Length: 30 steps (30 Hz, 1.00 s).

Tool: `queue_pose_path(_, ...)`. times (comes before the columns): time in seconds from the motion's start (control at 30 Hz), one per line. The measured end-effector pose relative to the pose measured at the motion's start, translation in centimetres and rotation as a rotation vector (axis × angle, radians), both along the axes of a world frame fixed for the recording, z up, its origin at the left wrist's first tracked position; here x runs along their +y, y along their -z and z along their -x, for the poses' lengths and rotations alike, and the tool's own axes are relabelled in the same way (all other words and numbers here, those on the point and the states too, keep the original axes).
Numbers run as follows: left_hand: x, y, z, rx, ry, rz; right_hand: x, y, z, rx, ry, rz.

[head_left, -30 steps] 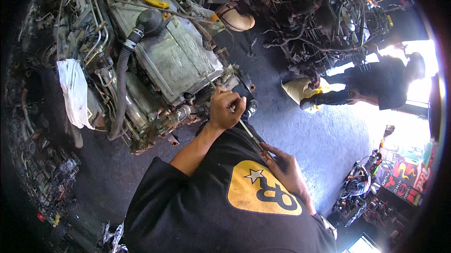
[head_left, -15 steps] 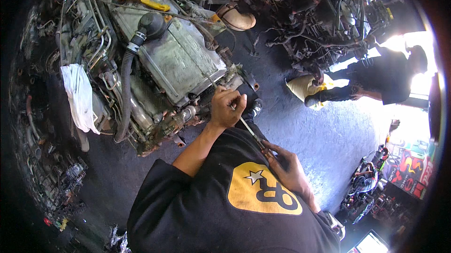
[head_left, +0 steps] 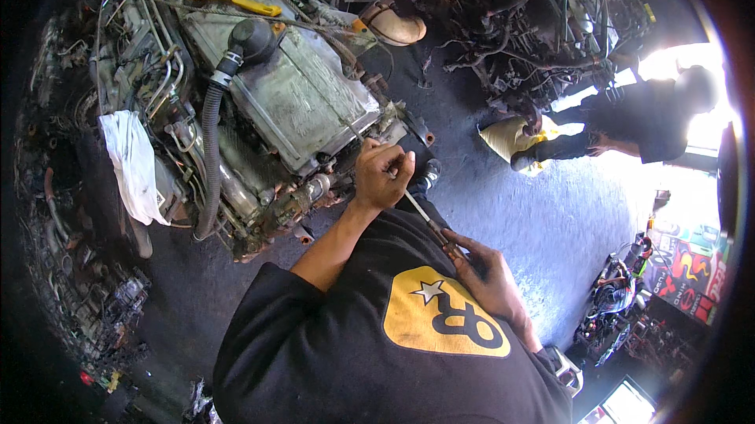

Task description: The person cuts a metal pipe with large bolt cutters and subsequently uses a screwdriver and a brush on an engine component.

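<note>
Presently a long, thin metal rod (head_left: 419, 212) is held slanted at the near corner of a grimy grey engine (head_left: 291, 101): left hand (head_left: 381, 176) fingers are clamped on its upper part, right hand (head_left: 489, 281) fingers closed on its lower end. A black ribbed hose (head_left: 211, 156) and white rag (head_left: 135, 164) are noted left of the grip, and a black-clad person (head_left: 629, 121) well apart.

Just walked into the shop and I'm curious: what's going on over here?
A person in a black shirt is working on a grimy car engine that sits on the floor. Both hands hold a long screwdriver: the left hand grips its shaft near the engine's corner, and the right hand holds the handle end. A white rag hangs on the engine's left side. Another person crouches further back by more engine parts.
</note>
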State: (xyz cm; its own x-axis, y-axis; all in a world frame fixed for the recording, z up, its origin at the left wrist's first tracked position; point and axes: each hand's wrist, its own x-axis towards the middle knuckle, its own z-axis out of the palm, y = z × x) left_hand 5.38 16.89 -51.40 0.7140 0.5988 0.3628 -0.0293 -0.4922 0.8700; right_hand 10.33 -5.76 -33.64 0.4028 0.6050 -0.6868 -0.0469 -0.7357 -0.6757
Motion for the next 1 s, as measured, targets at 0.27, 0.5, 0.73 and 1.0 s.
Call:
queue_pose_path(0.27,-0.3,0.2,0.3,0.025,-0.006,-0.029,-0.1,-0.2,0.0,0.002,-0.008,0.053)
queue_pose_path(0.5,-0.1,0.3,0.4,0.018,0.003,-0.027,-0.7,0.7,0.2,-0.078,-0.06,-0.043)
queue_pose_path(0.73,-0.6,0.5,1.1,0.031,0.015,-0.065,-1.0,0.8,0.6,-0.072,-0.042,-0.027)
queue_pose_path(1.0,-0.5,0.4,1.2,0.039,0.022,-0.055,-0.5,0.2,1.1,-0.083,-0.031,-0.05)
